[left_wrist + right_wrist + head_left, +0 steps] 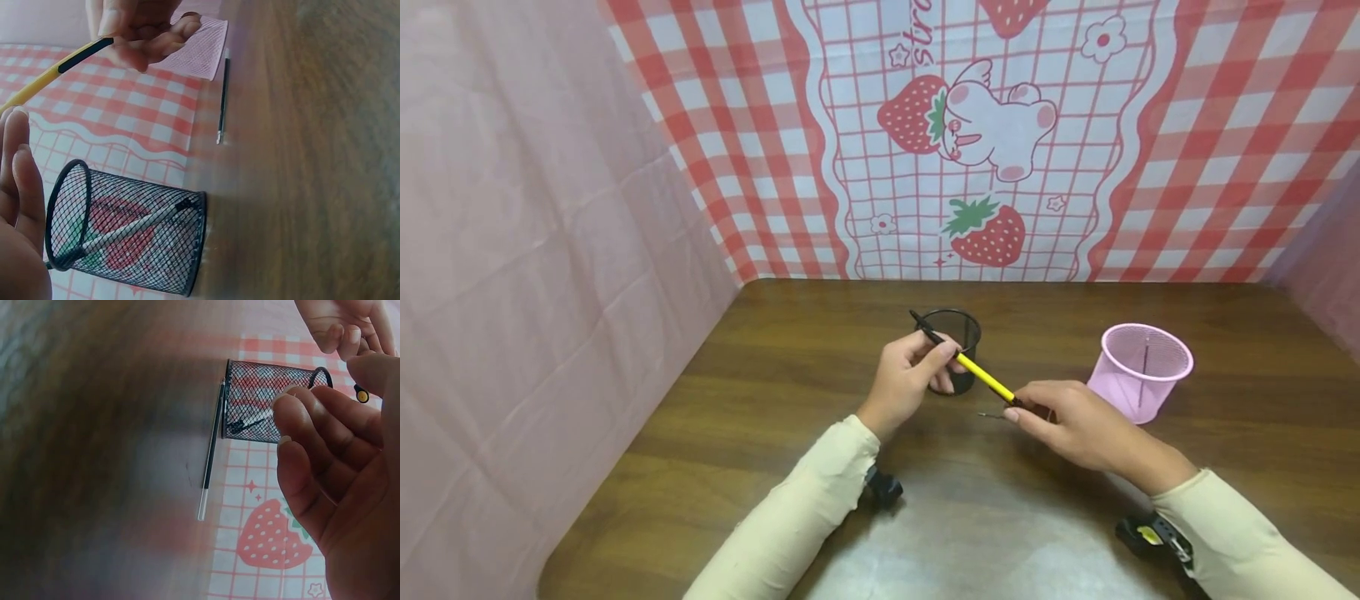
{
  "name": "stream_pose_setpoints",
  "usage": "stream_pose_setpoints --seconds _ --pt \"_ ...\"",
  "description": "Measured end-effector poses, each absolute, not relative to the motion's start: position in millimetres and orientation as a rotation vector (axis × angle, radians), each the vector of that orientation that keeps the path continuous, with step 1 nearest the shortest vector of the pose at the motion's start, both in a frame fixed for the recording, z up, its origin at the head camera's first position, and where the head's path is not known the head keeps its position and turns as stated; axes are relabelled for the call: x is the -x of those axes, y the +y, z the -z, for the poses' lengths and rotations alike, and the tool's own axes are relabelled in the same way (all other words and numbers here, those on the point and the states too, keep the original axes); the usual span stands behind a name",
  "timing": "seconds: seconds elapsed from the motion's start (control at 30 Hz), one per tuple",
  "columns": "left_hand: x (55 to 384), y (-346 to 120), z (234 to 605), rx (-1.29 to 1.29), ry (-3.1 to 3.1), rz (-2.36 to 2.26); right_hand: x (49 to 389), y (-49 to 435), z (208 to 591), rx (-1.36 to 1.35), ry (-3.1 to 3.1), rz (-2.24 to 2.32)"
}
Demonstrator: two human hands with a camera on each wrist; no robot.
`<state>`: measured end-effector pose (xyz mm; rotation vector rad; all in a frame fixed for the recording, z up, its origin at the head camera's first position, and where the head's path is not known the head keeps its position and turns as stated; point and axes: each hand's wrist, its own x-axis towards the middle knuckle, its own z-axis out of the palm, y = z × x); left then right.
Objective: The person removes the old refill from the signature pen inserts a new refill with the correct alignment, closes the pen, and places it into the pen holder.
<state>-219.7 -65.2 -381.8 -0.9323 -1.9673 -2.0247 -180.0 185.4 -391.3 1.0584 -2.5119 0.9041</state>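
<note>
A yellow pen with black ends (985,377) is held slanted above the table between both hands. My left hand (898,375) pinches it near its upper black part, in front of the black mesh pen cup (140,262). At the pen's lower black end, the fingers and thumb of my right hand (1075,421) pinch it. Below the right hand a thin dark pen refill with a clear end (224,97) lies on the table; in the head view the hand hides most of it. Inside the black cup leans a white pen with black ends (131,231).
To the right of my right hand stands a pink mesh cup (1116,383) with a thin dark stick (1144,371) in it. The brown wooden table (760,383) ends at a checked strawberry cloth (790,183) behind. A pale curtain (550,250) hangs along the left side.
</note>
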Motion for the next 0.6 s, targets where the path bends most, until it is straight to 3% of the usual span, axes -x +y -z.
stream_pose_setpoints --seconds 0.6 --pt "231.5 -79.6 376.0 0.759 -1.803 1.978 180.1 187.2 392.5 -1.071 -2.587 -0.831"
